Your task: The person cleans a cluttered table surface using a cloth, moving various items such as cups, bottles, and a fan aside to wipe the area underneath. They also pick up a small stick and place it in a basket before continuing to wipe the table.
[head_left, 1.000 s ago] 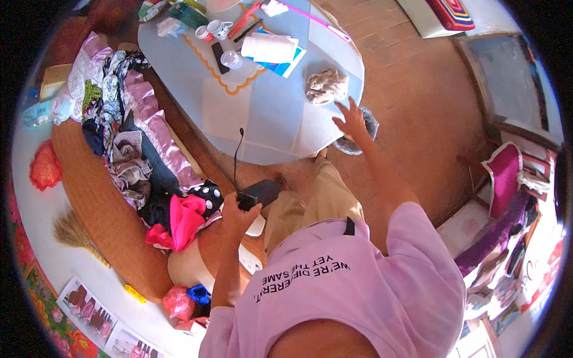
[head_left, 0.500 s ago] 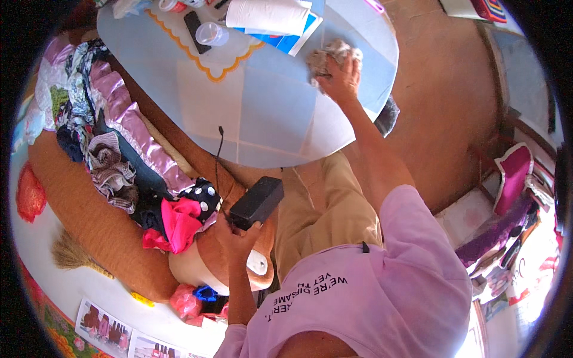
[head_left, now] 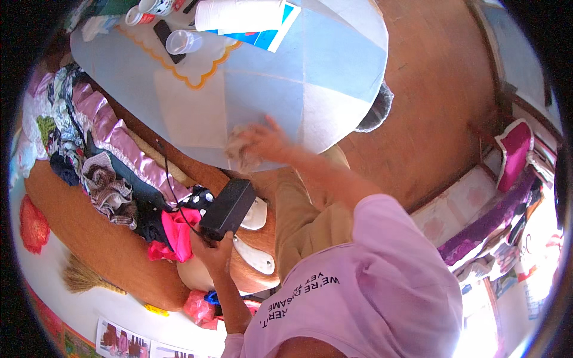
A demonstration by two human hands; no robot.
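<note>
My left hand [head_left: 213,249] grips a black rectangular box [head_left: 228,207] from below, over the seat beside my legs. From the box a thin black cable [head_left: 168,179] rises and curves away to the left. At the table's near edge my right hand [head_left: 265,145], blurred by motion, presses on a crumpled greyish-beige cloth [head_left: 240,148]. Its fingers are partly spread over the cloth. Beneath lies the oval table's blue and white checked cover [head_left: 343,65].
On the table's far left stand a clear plastic cup [head_left: 183,42], a dark phone-like slab [head_left: 164,37] and a white roll [head_left: 239,15]. Piled clothes [head_left: 107,185] cover the brown sofa [head_left: 71,215] at left. A broom [head_left: 86,274] lies behind it.
My right hand has swept the cloth from the table's right side leftward to its near edge. My left hand with the black box has shifted slightly left, and the view has turned a little.
</note>
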